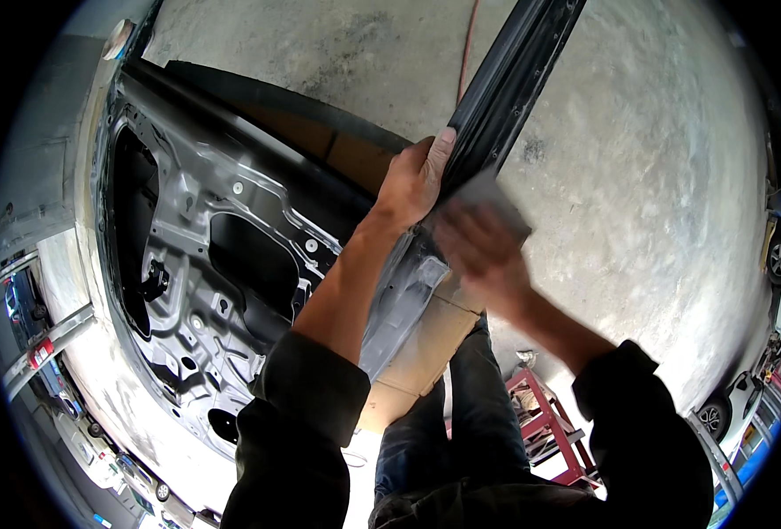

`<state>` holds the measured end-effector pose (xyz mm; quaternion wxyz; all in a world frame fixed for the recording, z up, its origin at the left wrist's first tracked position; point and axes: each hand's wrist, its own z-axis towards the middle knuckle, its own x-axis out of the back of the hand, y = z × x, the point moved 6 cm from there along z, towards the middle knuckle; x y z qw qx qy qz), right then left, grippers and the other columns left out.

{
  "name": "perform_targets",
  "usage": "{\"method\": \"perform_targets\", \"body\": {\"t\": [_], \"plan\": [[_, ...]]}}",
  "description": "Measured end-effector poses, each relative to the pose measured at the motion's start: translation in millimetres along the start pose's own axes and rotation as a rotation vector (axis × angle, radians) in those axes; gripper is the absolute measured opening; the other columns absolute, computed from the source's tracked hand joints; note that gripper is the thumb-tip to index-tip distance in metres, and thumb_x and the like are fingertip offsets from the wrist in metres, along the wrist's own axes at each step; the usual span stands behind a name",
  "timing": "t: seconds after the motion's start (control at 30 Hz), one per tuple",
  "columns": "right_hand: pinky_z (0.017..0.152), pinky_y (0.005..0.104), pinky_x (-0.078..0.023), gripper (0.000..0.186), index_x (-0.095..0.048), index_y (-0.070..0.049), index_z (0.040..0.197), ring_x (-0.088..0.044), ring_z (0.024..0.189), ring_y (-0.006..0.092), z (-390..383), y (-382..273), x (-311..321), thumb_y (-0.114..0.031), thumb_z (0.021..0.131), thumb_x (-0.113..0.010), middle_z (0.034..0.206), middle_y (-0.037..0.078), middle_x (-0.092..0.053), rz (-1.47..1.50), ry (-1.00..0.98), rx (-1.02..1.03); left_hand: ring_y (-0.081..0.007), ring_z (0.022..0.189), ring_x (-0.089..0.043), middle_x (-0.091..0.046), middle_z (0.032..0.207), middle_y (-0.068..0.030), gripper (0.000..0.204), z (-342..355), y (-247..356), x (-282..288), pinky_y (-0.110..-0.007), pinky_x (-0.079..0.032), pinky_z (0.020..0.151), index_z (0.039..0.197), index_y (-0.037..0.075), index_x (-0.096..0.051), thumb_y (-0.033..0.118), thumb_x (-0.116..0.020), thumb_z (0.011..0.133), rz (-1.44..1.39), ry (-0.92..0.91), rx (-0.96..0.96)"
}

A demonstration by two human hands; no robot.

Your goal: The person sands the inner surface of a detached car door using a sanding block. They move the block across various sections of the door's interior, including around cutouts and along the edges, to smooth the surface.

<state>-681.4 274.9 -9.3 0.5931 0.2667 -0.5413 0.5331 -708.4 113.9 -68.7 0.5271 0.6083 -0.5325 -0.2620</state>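
A bare car door (174,216), grey-silver inside with black edges and several cut-outs, lies across the left and middle. Its black window frame (518,84) runs up to the top right. Near the frame's lower end, my left hand (408,185) is closed around it, the thumb stretched along the black channel. My right hand (483,247), smeared by motion, presses a flat grey pad (493,201) on the frame's corner just below the left hand. The pad looks like a scuffing sheet, but blur hides its texture. Fingers of the right hand lie over it.
Brown cardboard (426,348) sits under the door's near edge, by my legs. A red metal stand (553,423) is on the floor at lower right. A thin red hose (467,57) crosses the concrete floor. A tape roll (119,40) is at upper left; parked cars line both sides.
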Motion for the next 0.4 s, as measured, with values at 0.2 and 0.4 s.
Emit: {"method": "perform_targets", "body": {"t": [0.2, 0.4], "plan": [[0.117, 0.0425, -0.043, 0.037, -0.073, -0.014, 0.123, -0.058, 0.132, 0.0192, 17.5, 42.8, 9.2, -0.01, 0.086, -0.068, 0.137, 0.002, -0.066, -0.072, -0.008, 0.24, -0.046, 0.087, -0.064, -0.066, 0.086, -0.0294, 0.08, -2.5, -2.5, 10.8, -0.045, -0.05, 0.084, 0.104, -0.006, -0.067, 0.068, -0.035, 0.104, -0.013, 0.025, -0.036], [0.119, 0.0479, -0.04, 0.046, -0.069, -0.009, 0.128, -0.052, 0.141, 0.0228, 17.1, 93.6, 0.4, 0.006, 0.086, -0.058, 0.144, 0.003, -0.062, -0.087, 0.182, -0.04, -0.0473, 0.086, -0.062, -0.066, 0.085, -0.029, 0.076, -1.2, 0.2, 1.5, -0.045, -0.05, 0.084, 0.102, -0.006, -0.066, 0.064, -0.038, 0.106, 0.058, -0.006, 0.026]]}}
